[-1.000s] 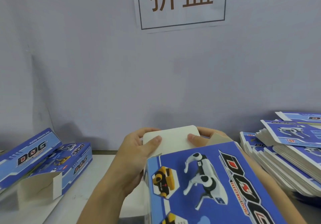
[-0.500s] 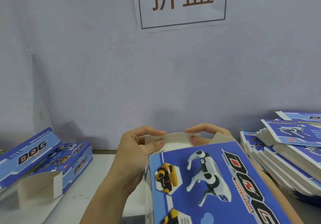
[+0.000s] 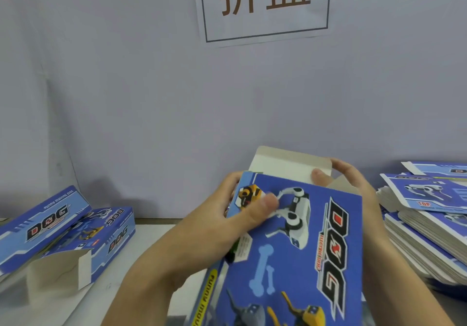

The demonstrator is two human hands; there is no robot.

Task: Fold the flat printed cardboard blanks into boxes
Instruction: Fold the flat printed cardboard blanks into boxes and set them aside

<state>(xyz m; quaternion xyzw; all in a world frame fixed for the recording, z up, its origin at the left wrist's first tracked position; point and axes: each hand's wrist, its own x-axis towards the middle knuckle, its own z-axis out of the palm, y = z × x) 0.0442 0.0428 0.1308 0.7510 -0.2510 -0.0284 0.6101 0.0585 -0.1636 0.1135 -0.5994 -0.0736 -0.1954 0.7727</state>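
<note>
We are losing the box point(image 3: 298, 250) past the bottom edge; it is hiding our right hand point(image 3: 353, 181) palm, and the sign point(image 3: 262, 4) is running off the top.

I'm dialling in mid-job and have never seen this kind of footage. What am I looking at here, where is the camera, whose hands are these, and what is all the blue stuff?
There is no machine here: a person is working bare-handed, and the one camera sits on their head, looking forward and down. So the arms come in from the bottom edge.

The left hand grips the side of a blue printed box marked DOG, thumb on its front face. The right hand is at the far end, thumb pressing the white end flap, which is not yet tucked in.

On the table, at the left, lie folded boxes, one with a flap hanging open. At the right is a stack of flat blanks waiting to be folded. A paper sign hangs on the wall.
</note>
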